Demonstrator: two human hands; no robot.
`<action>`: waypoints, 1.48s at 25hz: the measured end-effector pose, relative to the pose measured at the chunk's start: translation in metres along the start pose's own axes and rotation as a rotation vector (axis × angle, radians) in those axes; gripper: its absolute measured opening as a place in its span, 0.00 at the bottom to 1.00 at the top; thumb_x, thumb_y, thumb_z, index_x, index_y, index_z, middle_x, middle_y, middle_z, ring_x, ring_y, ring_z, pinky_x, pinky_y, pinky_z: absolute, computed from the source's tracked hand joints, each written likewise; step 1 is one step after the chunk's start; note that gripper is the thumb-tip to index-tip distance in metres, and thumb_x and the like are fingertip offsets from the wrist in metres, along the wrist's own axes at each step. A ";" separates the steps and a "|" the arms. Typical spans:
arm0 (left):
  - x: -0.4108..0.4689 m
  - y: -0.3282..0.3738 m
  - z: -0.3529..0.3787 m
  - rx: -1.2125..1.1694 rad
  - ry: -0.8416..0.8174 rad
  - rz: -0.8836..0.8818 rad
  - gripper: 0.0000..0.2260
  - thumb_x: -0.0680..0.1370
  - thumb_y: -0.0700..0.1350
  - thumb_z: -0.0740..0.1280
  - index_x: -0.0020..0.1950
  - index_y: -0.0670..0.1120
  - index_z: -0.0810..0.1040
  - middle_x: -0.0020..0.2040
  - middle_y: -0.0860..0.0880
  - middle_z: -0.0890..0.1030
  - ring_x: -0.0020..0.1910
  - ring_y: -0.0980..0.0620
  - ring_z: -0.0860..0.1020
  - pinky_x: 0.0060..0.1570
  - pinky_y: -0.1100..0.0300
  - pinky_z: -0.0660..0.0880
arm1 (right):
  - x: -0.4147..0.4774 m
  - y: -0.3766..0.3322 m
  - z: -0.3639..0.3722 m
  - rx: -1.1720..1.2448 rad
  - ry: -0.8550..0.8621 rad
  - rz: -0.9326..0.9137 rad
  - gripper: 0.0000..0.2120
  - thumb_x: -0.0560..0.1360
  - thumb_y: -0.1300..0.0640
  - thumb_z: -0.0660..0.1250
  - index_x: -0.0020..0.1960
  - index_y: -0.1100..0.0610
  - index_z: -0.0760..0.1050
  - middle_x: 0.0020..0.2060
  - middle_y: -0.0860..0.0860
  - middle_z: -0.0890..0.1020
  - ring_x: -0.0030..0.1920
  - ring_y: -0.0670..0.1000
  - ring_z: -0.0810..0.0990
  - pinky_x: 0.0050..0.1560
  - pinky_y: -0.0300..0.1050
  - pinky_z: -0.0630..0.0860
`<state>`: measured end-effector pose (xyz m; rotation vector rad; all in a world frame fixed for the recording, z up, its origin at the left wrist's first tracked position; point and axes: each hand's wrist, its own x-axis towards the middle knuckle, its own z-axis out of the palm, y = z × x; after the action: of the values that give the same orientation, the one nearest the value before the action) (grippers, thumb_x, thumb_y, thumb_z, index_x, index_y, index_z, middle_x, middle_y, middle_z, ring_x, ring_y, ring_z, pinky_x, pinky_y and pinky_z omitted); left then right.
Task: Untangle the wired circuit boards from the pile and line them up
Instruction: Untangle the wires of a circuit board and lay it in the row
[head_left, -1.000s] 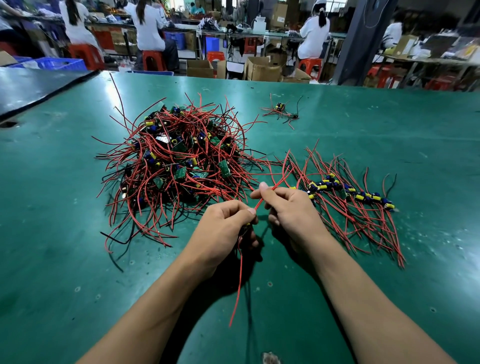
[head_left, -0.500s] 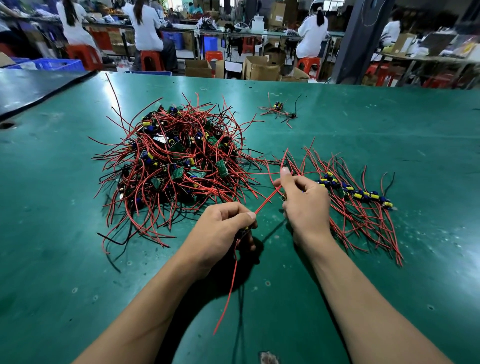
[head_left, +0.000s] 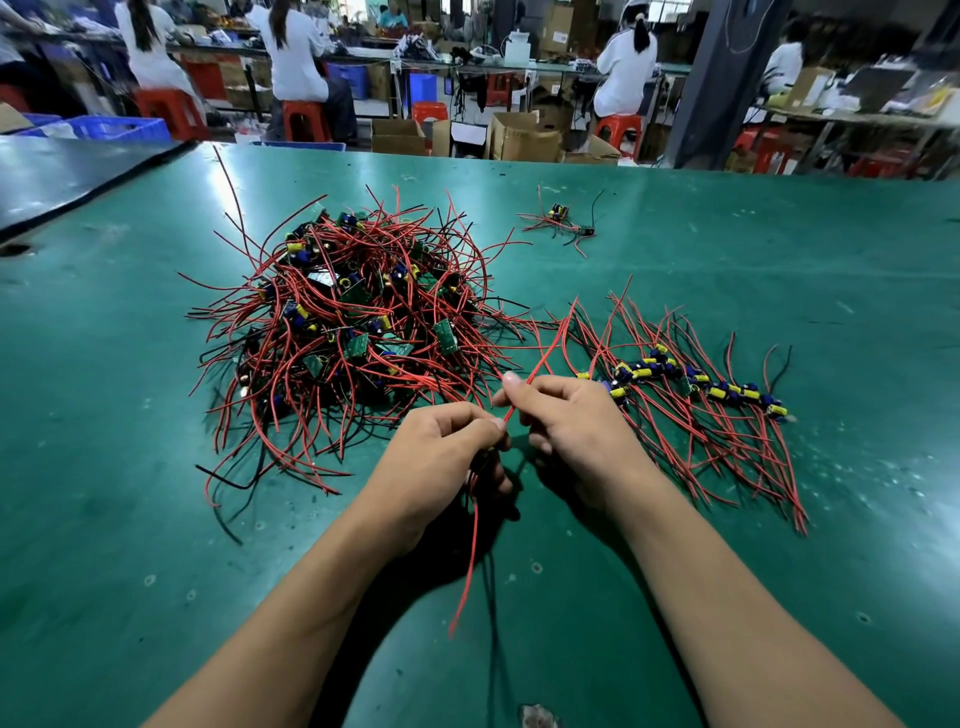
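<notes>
Tangled pile (head_left: 343, 332) lies on the table (head_left: 779, 249), left of frame centre. Lined-up row of boards (head_left: 691, 382) sits to its right. One stray board (head_left: 558, 221) lies behind, upper centre. Both hands (head_left: 441, 457) (head_left: 576, 426) are at frame centre, between pile and row.

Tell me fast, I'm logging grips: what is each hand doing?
Left hand: closed on a red wire.
Right hand: closed, pinching that same wire higher up.

A broad green table (head_left: 779, 270) carries a tangled pile of red-wired circuit boards (head_left: 353, 322) left of centre, a neat row of boards (head_left: 691, 382) to its right with wires fanned toward the near edge, and one stray wired board (head_left: 561, 221) lying apart farther back.
</notes>
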<state>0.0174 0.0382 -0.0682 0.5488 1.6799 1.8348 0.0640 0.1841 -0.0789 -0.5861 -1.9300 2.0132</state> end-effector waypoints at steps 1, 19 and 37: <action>0.000 0.000 -0.001 0.026 -0.023 -0.002 0.09 0.79 0.36 0.64 0.40 0.36 0.77 0.27 0.42 0.75 0.25 0.47 0.76 0.26 0.64 0.72 | 0.003 -0.001 -0.002 0.022 0.077 -0.009 0.14 0.78 0.49 0.71 0.38 0.56 0.84 0.24 0.47 0.68 0.20 0.45 0.62 0.22 0.34 0.58; -0.002 0.007 -0.003 -0.083 -0.031 -0.019 0.04 0.78 0.38 0.67 0.47 0.38 0.79 0.35 0.41 0.83 0.33 0.46 0.82 0.34 0.59 0.80 | 0.001 -0.021 -0.014 0.493 0.022 0.155 0.24 0.70 0.36 0.69 0.48 0.58 0.81 0.28 0.45 0.67 0.21 0.42 0.61 0.19 0.34 0.59; -0.001 0.023 -0.015 -0.483 0.018 0.010 0.09 0.69 0.33 0.68 0.42 0.45 0.81 0.42 0.44 0.84 0.40 0.49 0.83 0.38 0.58 0.80 | -0.014 -0.021 0.000 0.181 -0.212 -0.102 0.14 0.74 0.47 0.69 0.35 0.55 0.78 0.27 0.50 0.75 0.21 0.45 0.65 0.22 0.35 0.60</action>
<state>0.0045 0.0256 -0.0469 0.3339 1.1781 2.1577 0.0751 0.1790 -0.0571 -0.2340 -1.8201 2.2289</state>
